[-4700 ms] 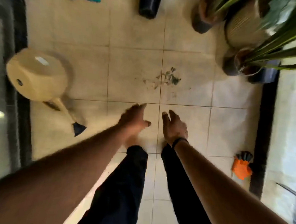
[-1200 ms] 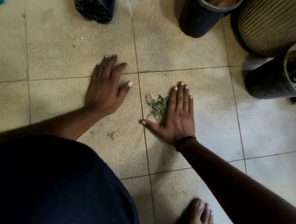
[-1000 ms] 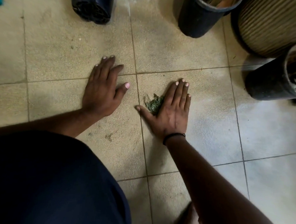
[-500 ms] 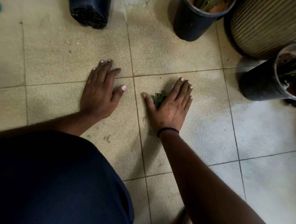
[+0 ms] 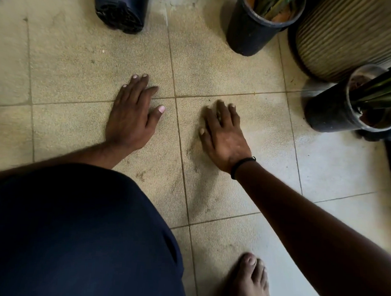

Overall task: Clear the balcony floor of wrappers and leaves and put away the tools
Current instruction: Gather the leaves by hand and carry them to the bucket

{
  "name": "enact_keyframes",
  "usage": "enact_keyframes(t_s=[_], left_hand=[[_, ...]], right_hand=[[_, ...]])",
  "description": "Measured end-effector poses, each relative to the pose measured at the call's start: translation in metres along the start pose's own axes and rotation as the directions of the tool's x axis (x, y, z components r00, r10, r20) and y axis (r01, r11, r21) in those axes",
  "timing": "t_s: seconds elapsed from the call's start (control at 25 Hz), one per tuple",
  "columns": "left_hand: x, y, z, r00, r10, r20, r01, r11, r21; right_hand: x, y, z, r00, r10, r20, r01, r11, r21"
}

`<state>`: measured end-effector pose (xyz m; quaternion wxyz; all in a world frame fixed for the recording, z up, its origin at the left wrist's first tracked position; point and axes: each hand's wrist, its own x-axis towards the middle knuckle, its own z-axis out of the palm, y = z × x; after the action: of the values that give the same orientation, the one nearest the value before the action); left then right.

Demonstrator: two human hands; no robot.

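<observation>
**Two hands on a gritty tile floor**

The floor (image 5: 86,58) is made of big square tiles, sandy yellow and rough like fine grit, with thin dark lines between them. Small dirt smudges mark the tile near the wrists.

The left hand (image 5: 132,117) lies flat on the floor, palm down. Its fingers are straight and close together, and the thumb sticks out to the side. It holds nothing.

The right hand (image 5: 224,133) is just beside it, across one tile line. This hand is humped up, with the fingers bent and pulled in, and the fingertips touch the tile. A thin black band (image 5: 242,165) goes around its wrist. The leaves are not in sight; they may be hidden under the curled right hand, but the picture cannot show if it is pinching them.

Past the fingertips of the left hand lies a dark blue soft pot (image 5: 122,8), tipped on its side, with a crinkled bottom. Past the right hand stands a round black pot (image 5: 250,35) with long green leaves in it. Further out to that side is a big round pot (image 5: 354,36) with thin ribs all around. Close to it stands another black pot (image 5: 328,109) holding long shiny green blades.

Below the hands are a dark blue trouser knee (image 5: 72,232) and a bare foot (image 5: 250,284) on a paler, smoother tile.
</observation>
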<state>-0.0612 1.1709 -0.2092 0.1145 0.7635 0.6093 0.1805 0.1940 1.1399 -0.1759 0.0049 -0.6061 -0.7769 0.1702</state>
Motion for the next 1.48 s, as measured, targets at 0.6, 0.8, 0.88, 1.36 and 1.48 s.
enact_keyframes(t_s=[0.6,0.8,0.88,1.36,1.48], left_hand=[[0.000,0.001,0.001,1.000,-0.025,-0.011,0.023,0.995,-0.095],[0.002,0.007,0.007,0.995,-0.096,-0.003,0.095,0.990,-0.106],[0.005,0.020,0.012,0.981,-0.194,0.000,0.191,0.966,-0.173],[0.030,0.116,-0.029,0.624,-0.378,0.684,0.586,-0.353,-0.729],[0.026,0.125,-0.029,0.521,-0.275,0.808,0.548,-0.618,-0.564]], right_hand=[[-0.025,-0.039,-0.010,0.993,-0.083,0.088,0.106,0.947,-0.303],[-0.028,-0.028,-0.003,0.967,-0.244,0.076,0.255,0.912,-0.322],[-0.028,-0.021,-0.004,0.952,-0.296,0.078,0.304,0.882,-0.359],[0.026,-0.034,-0.085,0.853,0.452,0.262,-0.351,0.126,0.928],[0.025,-0.059,-0.083,0.916,0.386,0.106,-0.295,0.472,0.831]])
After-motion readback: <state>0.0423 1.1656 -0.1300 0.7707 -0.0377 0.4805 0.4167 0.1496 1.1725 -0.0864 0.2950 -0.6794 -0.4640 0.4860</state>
